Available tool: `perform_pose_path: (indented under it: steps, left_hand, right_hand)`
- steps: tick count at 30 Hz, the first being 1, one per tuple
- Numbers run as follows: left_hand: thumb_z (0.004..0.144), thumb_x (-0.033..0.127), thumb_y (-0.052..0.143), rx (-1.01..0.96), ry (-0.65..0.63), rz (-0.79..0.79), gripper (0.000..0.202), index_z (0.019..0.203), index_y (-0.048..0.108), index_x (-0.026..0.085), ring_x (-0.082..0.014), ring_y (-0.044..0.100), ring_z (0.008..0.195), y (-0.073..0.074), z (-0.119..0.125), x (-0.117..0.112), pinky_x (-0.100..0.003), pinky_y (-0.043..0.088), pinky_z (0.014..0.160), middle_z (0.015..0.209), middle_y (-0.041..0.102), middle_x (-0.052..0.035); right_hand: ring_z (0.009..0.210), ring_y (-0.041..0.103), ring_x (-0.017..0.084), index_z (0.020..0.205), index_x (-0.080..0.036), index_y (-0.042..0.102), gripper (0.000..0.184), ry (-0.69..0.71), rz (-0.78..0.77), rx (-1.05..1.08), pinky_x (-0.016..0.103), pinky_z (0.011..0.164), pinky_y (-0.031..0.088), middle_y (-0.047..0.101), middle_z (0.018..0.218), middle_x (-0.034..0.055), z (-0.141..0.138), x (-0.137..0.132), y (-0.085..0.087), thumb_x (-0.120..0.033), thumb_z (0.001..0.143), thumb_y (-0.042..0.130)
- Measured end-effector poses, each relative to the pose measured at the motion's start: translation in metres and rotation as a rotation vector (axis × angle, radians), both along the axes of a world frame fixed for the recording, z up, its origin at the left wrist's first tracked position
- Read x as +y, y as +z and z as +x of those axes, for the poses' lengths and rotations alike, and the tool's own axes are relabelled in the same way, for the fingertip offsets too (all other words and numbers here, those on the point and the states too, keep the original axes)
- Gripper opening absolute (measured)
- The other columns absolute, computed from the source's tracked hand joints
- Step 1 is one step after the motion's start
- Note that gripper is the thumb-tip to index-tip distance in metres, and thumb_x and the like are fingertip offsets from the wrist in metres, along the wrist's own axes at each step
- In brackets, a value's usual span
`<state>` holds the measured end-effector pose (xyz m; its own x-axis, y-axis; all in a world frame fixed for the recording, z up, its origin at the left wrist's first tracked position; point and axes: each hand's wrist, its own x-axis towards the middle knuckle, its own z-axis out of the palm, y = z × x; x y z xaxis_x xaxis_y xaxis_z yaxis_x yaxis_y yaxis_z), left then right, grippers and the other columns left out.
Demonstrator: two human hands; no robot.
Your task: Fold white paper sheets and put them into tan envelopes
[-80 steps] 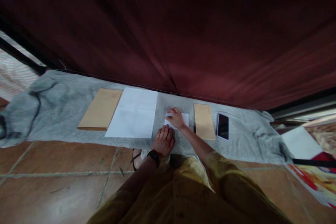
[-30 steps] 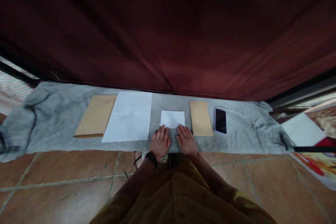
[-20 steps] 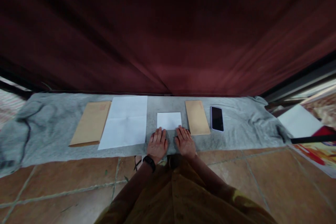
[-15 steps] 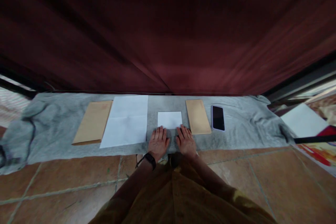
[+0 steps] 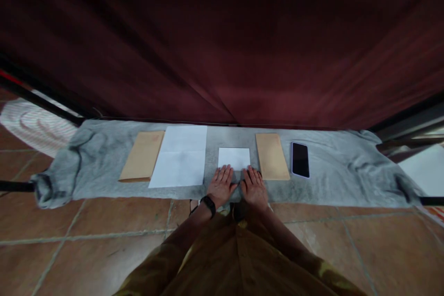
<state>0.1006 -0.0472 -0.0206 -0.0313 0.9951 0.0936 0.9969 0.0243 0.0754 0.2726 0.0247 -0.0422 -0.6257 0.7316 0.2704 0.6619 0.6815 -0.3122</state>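
My left hand (image 5: 221,185) and my right hand (image 5: 255,186) lie flat and open, side by side, on a grey cloth (image 5: 333,171) spread over the floor. Their fingertips reach the near edge of a small folded white paper (image 5: 234,157). A black band sits on my left wrist. Neither hand holds anything. To the left lies a larger white sheet (image 5: 180,156) with fold creases, and beside it a brown envelope (image 5: 142,155). A second, narrower brown envelope (image 5: 272,156) lies right of the folded paper, then a black phone (image 5: 300,159).
A dark red curtain (image 5: 222,46) hangs right behind the cloth. Brown floor tiles (image 5: 86,236) run along the near side. A white sheet (image 5: 421,173) shows at the far right edge, striped fabric (image 5: 38,122) at the far left.
My right hand left the folded paper and came back beside my left hand, both now flat on the cloth. My view has since shifted a little to the left.
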Motion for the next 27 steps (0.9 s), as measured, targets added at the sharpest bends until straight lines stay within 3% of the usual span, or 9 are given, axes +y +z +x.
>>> perform_pose_path:
  steps: [5, 8, 10, 13, 16, 19, 23, 27]
  left_hand:
    - [0.099, 0.048, 0.039, 0.026, 0.001, 0.013, 0.063, 0.152, 0.039, 0.014, -0.0271, 0.035, 0.147, 0.003, -0.002, -0.007, -0.049, 0.026, 0.121, 0.158, 0.04, -0.0127]
    - [0.099, 0.049, 0.039, 0.033, 0.069, 0.068, 0.063, 0.152, 0.038, 0.016, -0.0261, 0.036, 0.147, 0.007, -0.019, -0.013, -0.046, 0.029, 0.12, 0.159, 0.039, -0.0105]
    - [0.1, 0.045, 0.038, 0.038, 0.183, 0.113, 0.06, 0.153, 0.037, 0.016, -0.0255, 0.036, 0.146, 0.013, -0.047, -0.019, -0.045, 0.031, 0.119, 0.158, 0.041, -0.0105]
    - [0.1, 0.035, 0.035, 0.022, 0.448, 0.168, 0.057, 0.152, 0.036, 0.012, -0.0264, 0.036, 0.146, 0.028, -0.115, -0.035, -0.045, 0.034, 0.117, 0.156, 0.043, -0.015]
    - [0.098, 0.04, 0.036, -0.035, 0.847, 0.204, 0.063, 0.15, 0.035, 0.006, -0.0322, 0.034, 0.147, 0.044, -0.192, -0.058, -0.049, 0.035, 0.115, 0.156, 0.04, -0.0231]
    - [0.094, 0.051, 0.041, -0.131, 1.145, 0.064, 0.075, 0.152, 0.027, 0.005, -0.037, 0.027, 0.149, 0.054, -0.252, -0.082, -0.054, 0.033, 0.113, 0.159, 0.032, -0.0265]
    - [0.081, 0.063, 0.057, -0.222, 1.229, -0.042, 0.089, 0.146, 0.034, 0.008, -0.0404, 0.047, 0.134, 0.058, -0.286, -0.101, -0.051, 0.041, 0.104, 0.145, 0.048, -0.0277]
    - [0.075, 0.064, 0.066, -0.25, 1.228, -0.073, 0.078, 0.131, 0.048, 0.012, -0.0389, 0.052, 0.127, 0.058, -0.292, -0.105, -0.047, 0.043, 0.1, 0.135, 0.054, -0.0229]
  right_hand:
    - [0.144, 0.038, 0.033, 0.149, -0.016, 0.045, 0.051, 0.009, 0.055, 0.014, 0.054, 0.113, 0.039, 0.038, 0.159, 0.0146, 0.003, 0.001, -0.008, -0.029, 0.101, 0.041]
    - [0.142, 0.041, 0.033, 0.149, -0.016, 0.045, 0.051, 0.012, 0.106, 0.002, 0.052, 0.112, 0.04, 0.039, 0.158, 0.0144, 0.005, 0.001, -0.017, -0.033, 0.102, 0.038]
    - [0.141, 0.042, 0.033, 0.149, -0.016, 0.046, 0.051, 0.01, 0.141, 0.007, 0.051, 0.112, 0.04, 0.039, 0.158, 0.0141, 0.006, 0.002, -0.023, -0.035, 0.102, 0.037]
    - [0.14, 0.044, 0.033, 0.149, -0.018, 0.046, 0.051, 0.013, 0.175, 0.025, 0.051, 0.112, 0.039, 0.04, 0.158, 0.0129, 0.006, 0.002, -0.029, -0.037, 0.102, 0.036]
    - [0.139, 0.045, 0.033, 0.149, -0.018, 0.045, 0.052, 0.018, 0.197, 0.032, 0.051, 0.111, 0.04, 0.041, 0.157, 0.0135, 0.007, 0.002, -0.03, -0.037, 0.102, 0.037]
    - [0.137, 0.046, 0.033, 0.149, -0.017, 0.044, 0.053, 0.032, 0.217, 0.035, 0.052, 0.109, 0.042, 0.043, 0.156, 0.0148, 0.007, 0.003, -0.029, -0.036, 0.1, 0.038]
    - [0.135, 0.049, 0.033, 0.148, -0.02, 0.046, 0.051, 0.048, 0.213, 0.035, 0.053, 0.107, 0.044, 0.043, 0.155, 0.0137, 0.007, 0.003, -0.028, -0.032, 0.099, 0.039]
    - [0.134, 0.05, 0.033, 0.148, -0.019, 0.045, 0.051, 0.062, 0.22, 0.021, 0.055, 0.108, 0.043, 0.045, 0.154, 0.0152, 0.007, 0.004, -0.026, -0.031, 0.099, 0.039]
